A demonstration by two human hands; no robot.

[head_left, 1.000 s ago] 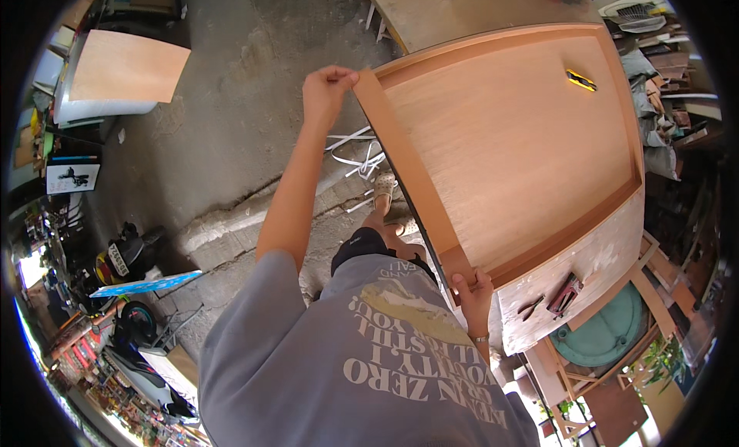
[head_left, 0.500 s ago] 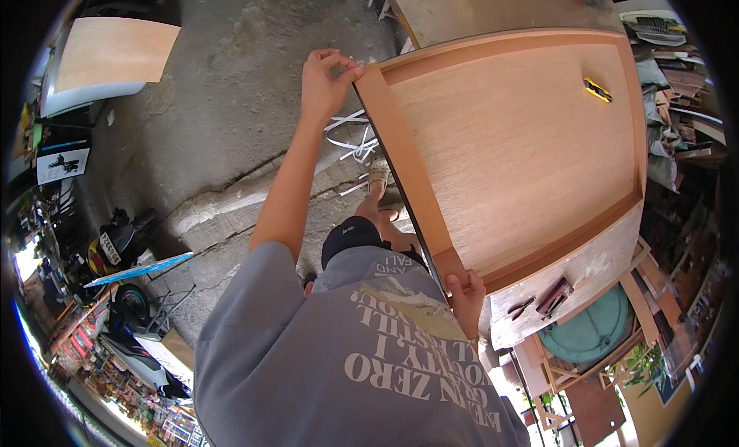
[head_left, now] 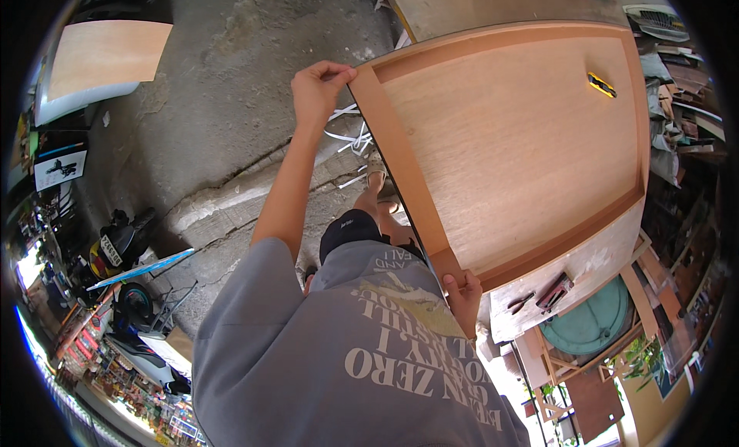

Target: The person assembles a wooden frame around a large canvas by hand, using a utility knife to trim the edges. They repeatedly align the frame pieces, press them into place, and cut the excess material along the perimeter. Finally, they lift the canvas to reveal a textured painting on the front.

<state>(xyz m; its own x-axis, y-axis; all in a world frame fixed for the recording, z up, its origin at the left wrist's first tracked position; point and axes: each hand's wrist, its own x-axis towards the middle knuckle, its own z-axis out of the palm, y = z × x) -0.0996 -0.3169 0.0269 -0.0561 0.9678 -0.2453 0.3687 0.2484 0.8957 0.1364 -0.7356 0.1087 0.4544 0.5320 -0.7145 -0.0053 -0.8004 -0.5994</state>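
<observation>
A large shallow wooden panel [head_left: 516, 154] with a raised brown border lies on a worktable, its left side overhanging toward me. A thin dark edge runs along that side. At the panel's far left corner, my left hand [head_left: 317, 97] pinches the edge between thumb and fingers. My right hand [head_left: 463, 297] grips the near left corner, thumb up on the border and fingers partly hidden. A yellow-and-black utility knife [head_left: 602, 86] rests on the panel's plywood face, toward the far right.
Pliers [head_left: 522, 301] and a dark red tool [head_left: 555, 291] lie on the whitish worktable [head_left: 600, 254]. Beyond is a round teal lid [head_left: 589, 324]. White strips [head_left: 356, 139] litter the concrete floor [head_left: 231, 85]. Wood scraps [head_left: 681, 85] pile at right; a motorbike [head_left: 115, 247] stands left.
My left hand has shifted slightly left and down, its fingers now closer together at the corner. The right hand keeps its hold. The panel has shifted only slightly in view.
</observation>
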